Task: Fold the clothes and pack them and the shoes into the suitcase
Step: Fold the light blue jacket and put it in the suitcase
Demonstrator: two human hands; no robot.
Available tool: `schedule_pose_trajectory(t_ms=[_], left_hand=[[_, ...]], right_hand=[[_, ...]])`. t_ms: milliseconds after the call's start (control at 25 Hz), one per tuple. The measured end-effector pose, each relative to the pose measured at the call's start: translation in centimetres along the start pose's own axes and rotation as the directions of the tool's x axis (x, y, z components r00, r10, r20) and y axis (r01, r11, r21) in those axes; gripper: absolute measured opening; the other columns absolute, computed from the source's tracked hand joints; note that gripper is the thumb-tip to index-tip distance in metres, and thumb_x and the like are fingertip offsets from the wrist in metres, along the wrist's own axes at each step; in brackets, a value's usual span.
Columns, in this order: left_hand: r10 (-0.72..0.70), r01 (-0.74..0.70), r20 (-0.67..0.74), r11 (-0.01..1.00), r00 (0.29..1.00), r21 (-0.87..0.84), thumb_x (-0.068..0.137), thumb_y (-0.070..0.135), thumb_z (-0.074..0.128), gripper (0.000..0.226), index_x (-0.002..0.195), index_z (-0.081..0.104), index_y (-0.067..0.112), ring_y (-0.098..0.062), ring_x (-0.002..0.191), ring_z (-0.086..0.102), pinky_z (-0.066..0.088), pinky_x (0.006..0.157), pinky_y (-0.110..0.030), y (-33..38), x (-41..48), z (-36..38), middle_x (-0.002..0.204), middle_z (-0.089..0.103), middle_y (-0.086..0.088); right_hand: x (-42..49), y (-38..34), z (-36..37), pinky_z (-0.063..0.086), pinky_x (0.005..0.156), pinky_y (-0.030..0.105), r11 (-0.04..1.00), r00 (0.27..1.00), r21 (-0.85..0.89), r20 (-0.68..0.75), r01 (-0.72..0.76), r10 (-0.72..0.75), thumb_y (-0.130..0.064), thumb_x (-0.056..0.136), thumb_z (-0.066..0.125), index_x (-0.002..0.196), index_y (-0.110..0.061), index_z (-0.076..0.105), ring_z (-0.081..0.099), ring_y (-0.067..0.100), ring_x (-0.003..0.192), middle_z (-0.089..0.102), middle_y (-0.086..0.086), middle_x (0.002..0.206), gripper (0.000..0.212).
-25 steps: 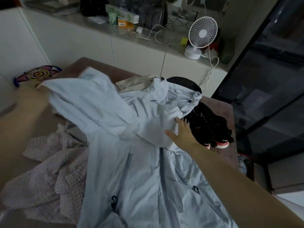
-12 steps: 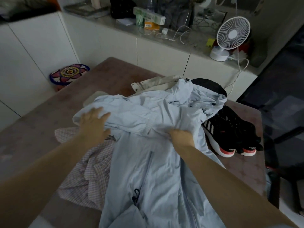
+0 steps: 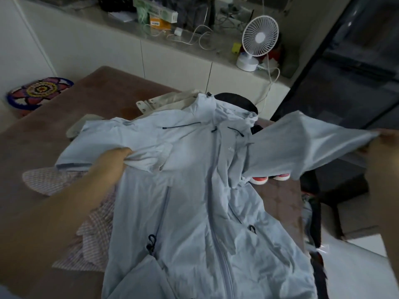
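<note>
Pale-blue thin hooded zip jacket lies front-up on the brown tabletop. Its long axis runs straight away from the person, hem nearest and hood farthest. One of its sleeves is already laid across the chest on the left, and the left hand sits on it with its fingers curled into the cloth at the fold. The other sleeve is drawn out taut to the right, clear of the table, and the right hand holds it by the cuff at the picture's edge. That hand is blurred, so how its fingers lie I cannot tell. By my judgement the coming move belongs to the right hand, which must carry this sleeve leftward across the zip line while the left pins the body.

One jacket and two sleeves. Under its left side lies one pink-and-white checked shirt, and beyond the hood one beige garment. Two red-and-white toes of black shoes show beneath the raised sleeve. I cannot make out any suitcase. One white desk fan stands on the counter.
</note>
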State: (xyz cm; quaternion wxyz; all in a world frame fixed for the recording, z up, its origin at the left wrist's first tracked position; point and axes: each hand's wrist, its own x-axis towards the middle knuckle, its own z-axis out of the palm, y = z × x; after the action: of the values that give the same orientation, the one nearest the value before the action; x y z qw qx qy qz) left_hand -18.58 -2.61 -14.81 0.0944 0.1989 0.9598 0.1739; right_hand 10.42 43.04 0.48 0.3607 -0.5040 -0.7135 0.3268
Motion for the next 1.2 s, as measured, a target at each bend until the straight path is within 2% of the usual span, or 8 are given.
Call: schedule_pose_trajectory(t_ms=[160,440,560,680,760,880,1120,1200], left_hand=[[0.235,-0.222,-0.085,0.966,0.968,0.133,0.081,0.012,0.065,0.063,0.139,0.040,0.016,-0.036,0.123,0.041,0.033,0.103,-0.043,1.3,-3.7,-0.9,0.137,0.046,-0.016],[0.459,-0.465,0.541,0.875,0.705,-0.136,0.050,0.091,0.037,0.102,0.127,0.046,0.025,-0.009,0.112,0.047,0.036,0.095,-0.019,3.6,-19.1,4.6,0.123,0.049,0.006],[0.440,-0.362,0.371,0.894,0.818,-0.262,0.084,0.031,0.066,0.054,0.132,0.041,0.024,-0.015,0.111,0.051,0.034,0.088,-0.008,2.9,-21.7,6.3,0.129,0.047,-0.002],[0.311,-0.259,0.079,0.885,0.947,-0.386,0.080,-0.001,0.066,0.061,0.119,0.050,0.042,-0.017,0.103,0.059,0.039,0.083,-0.008,2.9,-20.7,4.4,0.115,0.058,0.021],[0.242,-0.290,-0.164,0.857,0.956,-0.427,0.078,-0.006,0.066,0.064,0.100,0.052,0.052,0.000,0.089,0.062,0.040,0.078,-0.001,3.1,-19.1,1.2,0.095,0.058,0.043],[0.115,-0.266,-0.291,0.787,0.950,-0.557,0.081,-0.010,0.061,0.057,0.093,0.057,0.045,0.001,0.085,0.062,0.047,0.081,-0.012,3.0,-16.8,-2.8,0.081,0.067,0.024],[0.531,-0.421,0.401,0.844,0.746,-0.333,0.085,0.016,0.057,0.074,0.107,0.028,0.081,0.011,0.086,0.059,0.046,0.080,-0.009,-0.5,-21.1,2.8,0.093,0.063,0.035],[0.605,-0.603,0.378,0.786,0.701,-0.138,0.074,0.016,0.059,0.070,0.123,0.036,0.061,0.000,0.075,0.063,0.049,0.073,-0.015,-2.1,-22.6,6.4,0.089,0.068,0.017]], right_hand=[[-2.6,6.2,0.6,0.047,0.076,0.036,0.897,0.985,-0.440,0.168,0.035,0.044,-0.005,0.084,0.051,0.096,-0.009,0.067,0.062,0.040,0.091,0.066,0.022,0.097,0.021],[-14.0,13.8,1.3,0.039,0.097,0.047,0.789,0.821,-0.504,0.571,0.350,0.001,0.002,0.081,0.052,0.133,-0.005,0.040,0.043,0.040,0.118,0.043,0.021,0.133,0.054],[-17.4,16.7,1.1,0.048,0.080,0.040,0.782,0.728,-0.587,0.628,0.209,0.276,-0.023,0.082,0.066,0.134,-0.008,0.035,0.054,0.036,0.103,0.055,0.018,0.121,0.063],[-19.6,17.1,1.7,0.039,0.057,0.029,0.819,0.666,-0.530,0.695,0.221,0.270,-0.025,0.087,0.062,0.090,-0.008,0.053,0.056,0.029,0.076,0.056,0.008,0.078,0.019],[-20.4,16.1,1.8,0.034,0.054,0.032,0.893,0.719,-0.431,0.661,0.128,0.215,-0.023,0.091,0.056,0.074,-0.008,0.050,0.049,0.024,0.067,0.048,0.005,0.066,0.023],[-19.9,15.9,0.7,0.035,0.067,0.033,0.959,0.863,-0.228,0.437,-0.167,0.254,-0.022,0.096,0.044,0.098,0.000,0.053,0.049,0.026,0.079,0.053,0.015,0.085,0.025],[-22.2,18.4,-1.5,0.039,0.065,0.031,0.838,0.765,-0.544,0.523,-0.040,0.376,-0.018,0.093,0.045,0.124,-0.001,0.041,0.052,0.028,0.074,0.059,0.023,0.102,0.035],[-21.8,17.6,-1.2,0.044,0.060,0.032,0.858,0.764,-0.512,0.537,-0.042,0.358,-0.017,0.089,0.050,0.132,-0.006,0.033,0.056,0.031,0.074,0.056,0.018,0.101,0.047]])
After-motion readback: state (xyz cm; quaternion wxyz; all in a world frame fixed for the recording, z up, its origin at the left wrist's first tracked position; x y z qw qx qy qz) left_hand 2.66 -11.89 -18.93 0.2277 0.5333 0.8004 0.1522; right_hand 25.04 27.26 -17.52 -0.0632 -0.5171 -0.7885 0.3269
